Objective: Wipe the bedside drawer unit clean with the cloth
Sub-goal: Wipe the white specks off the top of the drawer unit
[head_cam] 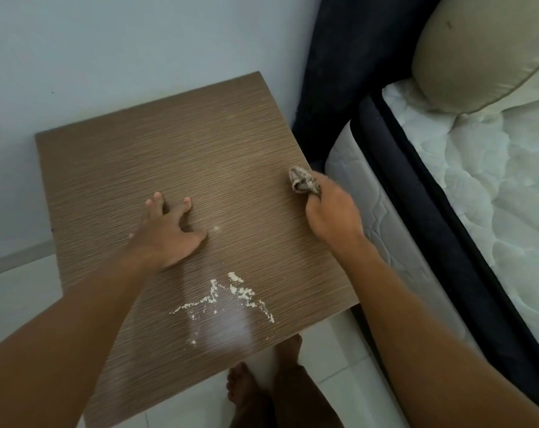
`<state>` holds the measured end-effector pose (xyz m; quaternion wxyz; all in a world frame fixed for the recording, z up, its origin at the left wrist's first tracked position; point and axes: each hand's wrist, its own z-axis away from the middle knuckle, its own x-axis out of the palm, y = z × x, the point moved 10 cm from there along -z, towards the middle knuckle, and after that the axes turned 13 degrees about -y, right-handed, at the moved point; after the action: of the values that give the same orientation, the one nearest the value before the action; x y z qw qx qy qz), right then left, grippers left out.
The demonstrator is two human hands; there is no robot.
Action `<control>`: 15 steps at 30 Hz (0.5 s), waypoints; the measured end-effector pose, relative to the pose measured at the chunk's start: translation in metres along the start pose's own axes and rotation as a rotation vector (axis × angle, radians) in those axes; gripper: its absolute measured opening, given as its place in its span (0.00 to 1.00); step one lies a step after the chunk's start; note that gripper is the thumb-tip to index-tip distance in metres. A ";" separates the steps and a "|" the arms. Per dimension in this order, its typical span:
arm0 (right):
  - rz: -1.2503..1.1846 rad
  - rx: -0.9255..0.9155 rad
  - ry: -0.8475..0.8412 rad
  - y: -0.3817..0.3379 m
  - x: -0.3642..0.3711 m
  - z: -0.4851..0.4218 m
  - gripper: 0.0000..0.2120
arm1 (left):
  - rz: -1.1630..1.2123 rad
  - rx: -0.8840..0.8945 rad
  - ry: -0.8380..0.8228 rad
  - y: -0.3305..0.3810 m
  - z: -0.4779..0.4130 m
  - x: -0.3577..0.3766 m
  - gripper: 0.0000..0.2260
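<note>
Gripping the bunched cloth (303, 180) in the right hand (333, 214), parked at the edge of the drawer unit's top surface (184, 143) next to the bed (364, 211). Bracing with the left hand (169, 233), fingers spread flat mid-top, holding nothing. Got white crumbs (231, 296) to deal with: sitting toward the near edge, closer to the body than both hands, strung roughly left to right. Slightly nearer the left hand, but probably needs the cloth dragged back and inward from the right

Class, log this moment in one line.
left hand rests on drawer unit | right hand grips cloth at edge | white crumbs unwiped at front
</note>
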<state>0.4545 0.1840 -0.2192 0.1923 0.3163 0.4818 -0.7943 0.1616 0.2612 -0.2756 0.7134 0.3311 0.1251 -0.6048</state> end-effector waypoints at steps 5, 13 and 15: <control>0.161 -0.134 0.010 0.004 0.045 0.026 0.27 | 0.005 0.013 -0.002 0.001 -0.001 -0.001 0.30; 0.120 -0.329 -0.210 -0.023 0.140 0.151 0.28 | 0.009 0.003 -0.031 0.000 0.001 -0.001 0.28; 0.114 -0.362 -0.216 -0.035 0.145 0.168 0.28 | 0.004 0.010 -0.037 0.002 0.002 -0.001 0.28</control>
<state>0.2746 0.0512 -0.2402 0.3412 0.2164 0.5745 -0.7118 0.1632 0.2607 -0.2728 0.7151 0.3236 0.1085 -0.6101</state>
